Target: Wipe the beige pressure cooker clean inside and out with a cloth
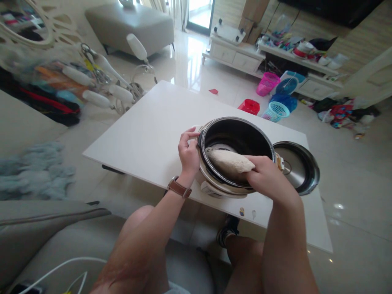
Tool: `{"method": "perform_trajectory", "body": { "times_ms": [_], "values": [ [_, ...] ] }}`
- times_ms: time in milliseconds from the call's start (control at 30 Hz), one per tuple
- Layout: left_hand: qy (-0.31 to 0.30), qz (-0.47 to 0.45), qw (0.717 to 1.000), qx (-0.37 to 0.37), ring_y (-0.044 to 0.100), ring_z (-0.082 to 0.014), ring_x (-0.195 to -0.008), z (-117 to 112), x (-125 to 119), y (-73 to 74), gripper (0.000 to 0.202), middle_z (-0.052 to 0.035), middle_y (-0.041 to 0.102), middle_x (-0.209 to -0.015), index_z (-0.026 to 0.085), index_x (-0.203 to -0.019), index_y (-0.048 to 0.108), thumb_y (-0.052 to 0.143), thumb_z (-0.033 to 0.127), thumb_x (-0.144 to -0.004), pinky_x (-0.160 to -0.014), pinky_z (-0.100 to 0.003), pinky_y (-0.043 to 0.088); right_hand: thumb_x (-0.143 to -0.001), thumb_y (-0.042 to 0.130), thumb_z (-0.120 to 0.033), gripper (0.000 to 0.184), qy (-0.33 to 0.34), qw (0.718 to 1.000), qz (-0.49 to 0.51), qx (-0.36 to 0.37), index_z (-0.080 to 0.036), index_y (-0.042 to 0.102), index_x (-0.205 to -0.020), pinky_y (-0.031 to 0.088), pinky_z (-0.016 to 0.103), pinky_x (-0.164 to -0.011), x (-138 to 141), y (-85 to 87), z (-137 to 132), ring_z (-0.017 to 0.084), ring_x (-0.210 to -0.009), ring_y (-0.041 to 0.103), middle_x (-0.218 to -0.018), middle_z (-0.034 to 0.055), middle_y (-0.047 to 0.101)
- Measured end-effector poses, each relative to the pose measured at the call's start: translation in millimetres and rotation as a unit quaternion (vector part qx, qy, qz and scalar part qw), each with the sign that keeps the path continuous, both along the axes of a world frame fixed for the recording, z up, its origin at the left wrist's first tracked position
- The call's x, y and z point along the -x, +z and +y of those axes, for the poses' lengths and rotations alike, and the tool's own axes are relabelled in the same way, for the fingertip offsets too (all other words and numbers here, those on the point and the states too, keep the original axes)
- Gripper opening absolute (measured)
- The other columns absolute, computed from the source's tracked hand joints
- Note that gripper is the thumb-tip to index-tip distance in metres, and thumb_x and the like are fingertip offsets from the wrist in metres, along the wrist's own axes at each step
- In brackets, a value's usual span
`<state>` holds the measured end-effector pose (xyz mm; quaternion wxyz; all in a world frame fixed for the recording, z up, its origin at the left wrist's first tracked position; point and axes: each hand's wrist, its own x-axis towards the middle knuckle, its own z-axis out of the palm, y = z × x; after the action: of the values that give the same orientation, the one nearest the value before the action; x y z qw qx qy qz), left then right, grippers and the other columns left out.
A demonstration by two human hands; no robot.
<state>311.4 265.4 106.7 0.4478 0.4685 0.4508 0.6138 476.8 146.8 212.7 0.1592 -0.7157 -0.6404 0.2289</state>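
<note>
An electric pressure cooker (219,188) with a dark inside stands on the white table (147,126), its lid tilted open on the right. The lid (295,169) shows its metal underside. My left hand (188,153) grips the cooker's left rim, thumb and fingers closed about the edge. In my right hand (263,175) is a pale cloth (231,160), held in closed fingers over the cooker's opening near the front rim. Part of the cloth reaches down inside the pot; whether it touches the wall I cannot tell.
Beyond the table, a red bin (249,107), a light blue basket (276,111) and a pink basket (267,83) stand on the floor. A lamp with several white shades (121,93) rises at the left. The sofa (61,245) is beneath me.
</note>
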Motion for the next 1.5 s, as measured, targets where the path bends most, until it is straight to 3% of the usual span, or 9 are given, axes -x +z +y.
{"method": "perform_trajectory", "body": {
  "times_ms": [200, 333, 500, 633, 800, 967, 1167, 1333, 1500],
  "values": [
    [0.001, -0.004, 1.0, 0.01, 0.06, -0.0219, -0.123, 0, -1, -0.6, 0.025, -0.0039, 0.071, -0.121, 0.022, -0.083, 0.07, 0.05, 0.007, -0.078, -0.11, -0.039, 0.044, -0.079, 0.048, -0.022, 0.026, -0.159, 0.97, 0.016, -0.181, -0.02, 0.072, -0.086, 0.041, 0.028, -0.066, 0, -3.3, 2, 0.021, -0.072, 0.059, -0.071, 0.0011, 0.066],
    [-0.001, -0.006, 1.0, 0.009, 0.06, -0.0221, -0.123, 0, -1, -1.0, 0.025, -0.0045, 0.071, -0.122, 0.022, -0.083, 0.069, 0.051, 0.007, -0.079, -0.109, -0.039, 0.045, -0.083, 0.048, -0.023, 0.028, -0.146, 0.965, 0.065, -0.21, -0.019, 0.073, -0.095, 0.045, 0.03, -0.073, 13, -11.8, 11, 0.023, -0.079, 0.06, -0.081, 0.0033, 0.07],
    [0.001, -0.002, 1.0, 0.002, 0.061, -0.0222, -0.122, 1, 0, -4.2, 0.024, -0.0041, 0.071, -0.122, 0.022, -0.085, 0.07, 0.051, 0.009, -0.079, -0.11, -0.039, 0.045, -0.086, 0.048, -0.018, 0.032, -0.049, 0.978, 0.126, -0.159, -0.02, 0.073, -0.106, 0.046, 0.03, -0.079, 40, -15.0, 19, 0.024, -0.087, 0.063, -0.09, 0.0049, 0.073],
    [0.0, -0.002, 1.0, 0.006, 0.061, -0.0225, -0.121, 1, 0, -4.4, 0.024, -0.0037, 0.07, -0.123, 0.022, -0.084, 0.07, 0.05, 0.01, -0.079, -0.108, -0.038, 0.046, -0.089, 0.049, -0.019, 0.027, 0.015, 0.98, 0.16, -0.12, -0.021, 0.072, -0.104, 0.045, 0.029, -0.081, 53, -13.9, 20, 0.022, -0.086, 0.063, -0.09, 0.004, 0.073],
    [0.002, -0.002, 1.0, 0.009, 0.061, -0.023, -0.121, 0, 0, -0.7, 0.024, -0.0043, 0.071, -0.123, 0.022, -0.083, 0.07, 0.05, 0.009, -0.078, -0.107, -0.039, 0.046, -0.088, 0.057, -0.023, 0.017, 0.013, 0.979, 0.178, -0.103, -0.019, 0.071, -0.098, 0.043, 0.027, -0.077, 50, -18.3, 22, 0.019, -0.082, 0.061, -0.09, 0.0028, 0.073],
    [0.005, -0.003, 1.0, 0.01, 0.061, -0.0223, -0.122, 0, -1, 0.0, 0.025, -0.0043, 0.071, -0.123, 0.022, -0.083, 0.07, 0.05, 0.008, -0.077, -0.108, -0.038, 0.045, -0.087, 0.059, -0.026, 0.013, -0.018, 0.99, 0.125, -0.07, -0.018, 0.069, -0.085, 0.038, 0.026, -0.068, 50, -20.6, 23, 0.016, -0.072, 0.057, -0.079, 0.0018, 0.07],
    [0.004, -0.002, 1.0, 0.006, 0.061, -0.0225, -0.122, 0, -1, -1.3, 0.023, -0.0045, 0.07, -0.123, 0.021, -0.083, 0.069, 0.05, 0.01, -0.078, -0.107, -0.037, 0.047, -0.091, 0.048, -0.024, 0.022, 0.033, 0.996, 0.083, -0.001, -0.019, 0.069, -0.085, 0.039, 0.027, -0.071, 49, -13.6, 20, 0.019, -0.077, 0.061, -0.087, 0.0057, 0.074],
    [0.003, 0.011, 1.0, 0.005, 0.06, -0.0225, -0.124, -1, 0, -1.1, 0.024, -0.0044, 0.07, -0.124, 0.022, -0.084, 0.069, 0.049, 0.01, -0.079, -0.11, -0.037, 0.045, -0.084, 0.047, -0.016, 0.025, 0.074, 0.991, 0.089, 0.065, -0.021, 0.071, -0.082, 0.043, 0.026, -0.072, 27, -7.5, 11, 0.02, -0.083, 0.064, -0.091, 0.0041, 0.076],
    [0.004, 0.004, 1.0, 0.009, 0.061, -0.0224, -0.123, 0, 0, -0.7, 0.024, -0.0044, 0.071, -0.124, 0.022, -0.084, 0.07, 0.05, 0.009, -0.078, -0.108, -0.037, 0.046, -0.083, 0.047, -0.021, 0.023, 0.015, 0.996, 0.06, 0.07, -0.02, 0.067, -0.07, 0.039, 0.027, -0.065, 1, 1.0, 0, 0.019, -0.073, 0.061, -0.078, 0.0025, 0.073]
  ]
}}
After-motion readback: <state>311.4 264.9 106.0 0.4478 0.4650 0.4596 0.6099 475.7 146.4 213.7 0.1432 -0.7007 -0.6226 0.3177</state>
